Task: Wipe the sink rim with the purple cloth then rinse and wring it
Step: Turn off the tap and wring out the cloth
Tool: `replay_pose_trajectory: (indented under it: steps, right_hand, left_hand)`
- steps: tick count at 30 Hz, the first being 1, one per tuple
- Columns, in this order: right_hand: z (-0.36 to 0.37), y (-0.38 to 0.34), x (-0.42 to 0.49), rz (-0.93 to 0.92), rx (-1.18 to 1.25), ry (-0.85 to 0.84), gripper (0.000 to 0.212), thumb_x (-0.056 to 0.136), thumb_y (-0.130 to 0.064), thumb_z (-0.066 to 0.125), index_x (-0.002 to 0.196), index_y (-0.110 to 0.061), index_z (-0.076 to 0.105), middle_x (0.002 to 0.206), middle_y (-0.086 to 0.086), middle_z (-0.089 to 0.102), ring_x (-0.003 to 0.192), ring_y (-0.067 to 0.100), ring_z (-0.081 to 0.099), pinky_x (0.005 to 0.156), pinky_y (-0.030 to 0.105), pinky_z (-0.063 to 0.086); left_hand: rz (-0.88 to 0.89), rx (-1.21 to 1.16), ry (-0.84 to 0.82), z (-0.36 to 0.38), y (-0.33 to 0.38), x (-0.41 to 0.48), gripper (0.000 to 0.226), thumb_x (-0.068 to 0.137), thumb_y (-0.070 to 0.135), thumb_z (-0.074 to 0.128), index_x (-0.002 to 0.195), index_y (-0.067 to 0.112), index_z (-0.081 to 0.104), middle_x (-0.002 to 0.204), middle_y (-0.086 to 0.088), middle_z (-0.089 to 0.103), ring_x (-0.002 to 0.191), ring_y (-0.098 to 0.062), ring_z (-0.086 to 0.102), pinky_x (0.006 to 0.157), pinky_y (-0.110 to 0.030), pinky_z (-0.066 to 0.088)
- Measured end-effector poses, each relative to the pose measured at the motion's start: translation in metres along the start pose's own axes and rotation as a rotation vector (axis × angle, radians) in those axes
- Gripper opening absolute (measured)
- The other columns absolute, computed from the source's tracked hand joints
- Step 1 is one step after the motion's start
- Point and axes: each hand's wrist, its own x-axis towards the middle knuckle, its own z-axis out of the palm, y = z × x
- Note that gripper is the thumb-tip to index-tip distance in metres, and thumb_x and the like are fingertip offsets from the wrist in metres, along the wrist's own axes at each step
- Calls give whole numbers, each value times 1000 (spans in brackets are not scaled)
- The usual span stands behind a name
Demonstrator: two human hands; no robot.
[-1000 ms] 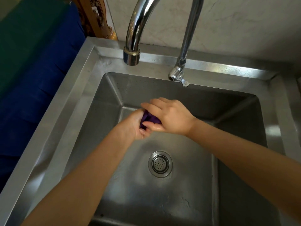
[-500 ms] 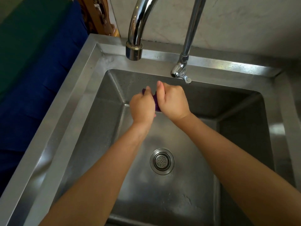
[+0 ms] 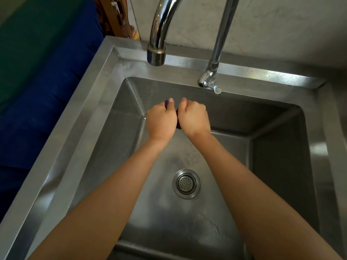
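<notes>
My left hand [image 3: 161, 121] and my right hand [image 3: 194, 118] are held side by side over the far part of the steel basin, both fisted with the backs up. The purple cloth [image 3: 178, 123] is squeezed between them; only a dark sliver shows in the gap and a small tip beside the left fingertips. The rest of the cloth is hidden inside the fists. The sink rim [image 3: 244, 71] runs along the back behind the hands. No water runs from the spout [image 3: 156, 55].
The round drain strainer [image 3: 186, 183] sits in the basin floor below my forearms. The tap lever [image 3: 211, 82] stands on the back rim at the right of the spout. A blue and green surface [image 3: 47, 76] lies left of the sink. A pale wall rises behind.
Both hands have moved away from me toward the back wall of the basin and turned from an overlapped grip to two fists side by side, still squeezing the cloth.
</notes>
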Motion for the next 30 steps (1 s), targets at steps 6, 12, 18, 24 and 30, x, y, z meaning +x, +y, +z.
replay_pose_trajectory:
  steps: [6, 12, 18, 24, 30]
  right_hand:
    - [-3, -8, 9, 132, 57, -101, 40, 92, -27, 30, 58, -14, 45, 84, 18, 59, 85, 37, 61, 75, 40, 50]
    - [-30, -8, -8, -57, 145, -339, 40, 94, -49, 38, 119, -18, 43, 112, 6, 59, 90, 17, 62, 74, 26, 50]
    - [-47, 16, -14, -938, -517, -296, 65, 86, -61, 38, 139, -23, 38, 146, 3, 41, 106, 27, 53, 89, 41, 49]
    - [-38, 5, -1, -1097, -373, -238, 53, 87, -51, 46, 116, -9, 61, 108, 11, 67, 88, 29, 66, 72, 41, 56]
    - [-25, 17, -11, -993, -360, 23, 66, 97, -47, 14, 89, -7, 67, 70, 9, 65, 53, 28, 62, 41, 30, 47]
  left_hand:
    - [-45, -154, -47, -4, 0, 1, 43, 90, 21, 49, 48, 18, 39, 49, 2, 43, 54, -22, 44, 59, -38, 35]
    - [-426, -239, -173, -9, -13, 17, 29, 85, 12, 44, 56, 12, 47, 55, -5, 45, 57, -29, 47, 47, -25, 38]
    - [-692, -394, -703, -21, -16, 20, 31, 85, 35, 37, 61, 19, 44, 49, -5, 44, 38, -15, 39, 41, -10, 29]
    - [-758, -586, -1025, -33, -4, 7, 56, 93, 31, 21, 43, 17, 42, 27, 4, 27, 19, -5, 25, 31, -3, 13]
    - [-717, -477, -539, -26, 8, -9, 33, 89, 14, 30, 57, 14, 39, 25, 4, 34, 16, -8, 27, 32, -1, 19]
